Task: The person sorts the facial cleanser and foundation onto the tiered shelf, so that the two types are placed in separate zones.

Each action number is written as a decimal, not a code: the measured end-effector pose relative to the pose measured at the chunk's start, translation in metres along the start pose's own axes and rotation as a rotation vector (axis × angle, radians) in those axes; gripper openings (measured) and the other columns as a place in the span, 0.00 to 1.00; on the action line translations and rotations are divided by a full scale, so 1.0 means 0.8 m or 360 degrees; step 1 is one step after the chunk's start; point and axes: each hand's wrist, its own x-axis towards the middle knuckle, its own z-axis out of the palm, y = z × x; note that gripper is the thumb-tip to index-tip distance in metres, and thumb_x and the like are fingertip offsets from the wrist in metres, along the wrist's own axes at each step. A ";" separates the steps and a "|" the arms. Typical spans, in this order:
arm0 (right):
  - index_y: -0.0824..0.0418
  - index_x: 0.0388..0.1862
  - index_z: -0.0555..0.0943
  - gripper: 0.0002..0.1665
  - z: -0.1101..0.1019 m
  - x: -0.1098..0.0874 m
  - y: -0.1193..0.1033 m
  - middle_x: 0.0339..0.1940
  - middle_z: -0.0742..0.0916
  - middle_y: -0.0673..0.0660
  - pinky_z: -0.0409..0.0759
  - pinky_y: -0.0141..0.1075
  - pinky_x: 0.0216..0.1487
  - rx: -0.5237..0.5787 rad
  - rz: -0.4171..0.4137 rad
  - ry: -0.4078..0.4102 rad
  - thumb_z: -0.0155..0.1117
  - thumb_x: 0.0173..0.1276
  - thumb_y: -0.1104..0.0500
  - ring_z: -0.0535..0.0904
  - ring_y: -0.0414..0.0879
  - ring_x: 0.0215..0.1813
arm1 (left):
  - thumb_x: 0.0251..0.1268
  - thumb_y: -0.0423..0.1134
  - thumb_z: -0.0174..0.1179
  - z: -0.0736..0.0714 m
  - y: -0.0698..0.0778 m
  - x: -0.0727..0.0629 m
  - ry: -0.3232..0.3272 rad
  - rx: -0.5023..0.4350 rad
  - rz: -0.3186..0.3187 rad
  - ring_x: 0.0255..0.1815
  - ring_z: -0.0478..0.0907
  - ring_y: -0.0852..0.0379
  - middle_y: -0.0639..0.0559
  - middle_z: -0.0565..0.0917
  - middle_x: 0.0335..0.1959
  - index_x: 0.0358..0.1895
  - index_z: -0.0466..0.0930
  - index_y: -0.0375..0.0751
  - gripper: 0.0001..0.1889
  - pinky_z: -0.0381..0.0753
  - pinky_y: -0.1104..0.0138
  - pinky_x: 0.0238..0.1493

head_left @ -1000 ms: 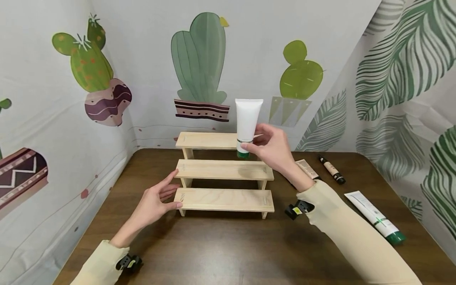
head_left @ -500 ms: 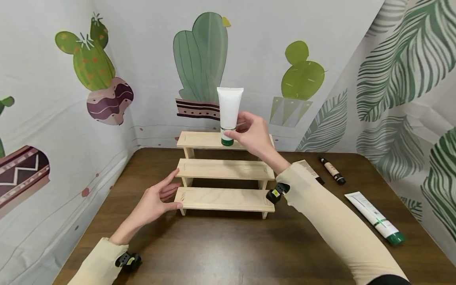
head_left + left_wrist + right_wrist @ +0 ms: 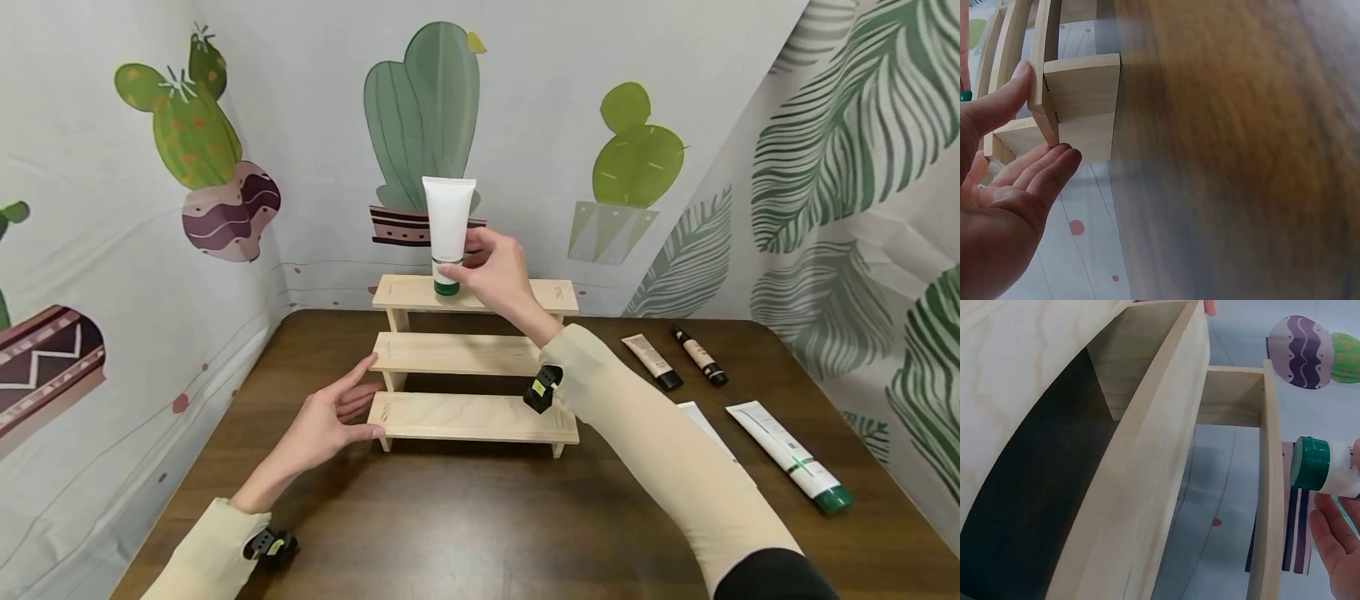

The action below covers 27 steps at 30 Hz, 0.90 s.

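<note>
In the head view a white squeeze tube [image 3: 448, 218] with a green cap [image 3: 447, 287] stands upright, cap down, at the top step of a three-step wooden display stand [image 3: 465, 415]. My right hand [image 3: 497, 268] pinches it near the cap, thumb in front and fingers behind. A narrow gap shows between the cap [image 3: 1311, 464] and the top board [image 3: 1267, 487] in the right wrist view. My left hand [image 3: 326, 425] touches the stand's left end. Its thumb lies on the lowest step [image 3: 1038, 81] and fairly straight fingers touch the board's end.
On the table [image 3: 450, 525] at right lie a beige tube with black cap [image 3: 654, 362], a dark-ended slim tube [image 3: 701, 357], and a white tube with green cap [image 3: 789, 457]. Another white tube [image 3: 705, 425] is partly hidden by my right sleeve. A patterned cloth [image 3: 540, 125] hangs behind.
My right hand has carried the white tube leftward and up from in front of the stand to above its top step. My left hand has stayed at the stand's left end.
</note>
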 end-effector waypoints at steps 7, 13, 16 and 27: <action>0.63 0.57 0.86 0.27 0.015 0.009 0.002 0.46 0.91 0.55 0.86 0.36 0.46 -0.0026 -0.0006 0.0029 0.85 0.60 0.59 0.87 0.46 0.40 | 0.51 0.25 0.81 0.001 0.001 0.002 0.0000 0.0016 0.0000 0.65 0.80 0.38 0.29 0.80 0.64 0.85 0.58 0.54 0.58 0.83 0.53 0.61; 0.62 0.54 0.87 0.25 0.030 0.011 0.002 0.45 0.91 0.54 0.86 0.35 0.44 -0.0038 -0.0026 0.0031 0.86 0.59 0.58 0.88 0.45 0.39 | 0.51 0.25 0.81 0.002 0.003 0.001 0.0007 0.0025 -0.0007 0.64 0.81 0.39 0.30 0.81 0.64 0.85 0.58 0.53 0.58 0.84 0.53 0.61; 0.61 0.54 0.87 0.25 0.036 0.011 0.002 0.45 0.91 0.54 0.87 0.35 0.43 -0.0039 -0.0025 0.0035 0.86 0.59 0.58 0.88 0.44 0.38 | 0.51 0.25 0.82 0.003 0.003 0.001 0.0004 0.0024 -0.0011 0.64 0.81 0.39 0.31 0.82 0.63 0.85 0.59 0.53 0.58 0.84 0.54 0.60; 0.62 0.54 0.87 0.26 0.051 0.013 0.000 0.45 0.92 0.55 0.86 0.34 0.44 -0.0011 -0.0026 0.0034 0.86 0.58 0.59 0.89 0.44 0.38 | 0.50 0.24 0.81 0.000 0.005 0.001 0.0008 0.0020 -0.0028 0.64 0.81 0.38 0.29 0.81 0.63 0.85 0.58 0.53 0.59 0.84 0.55 0.60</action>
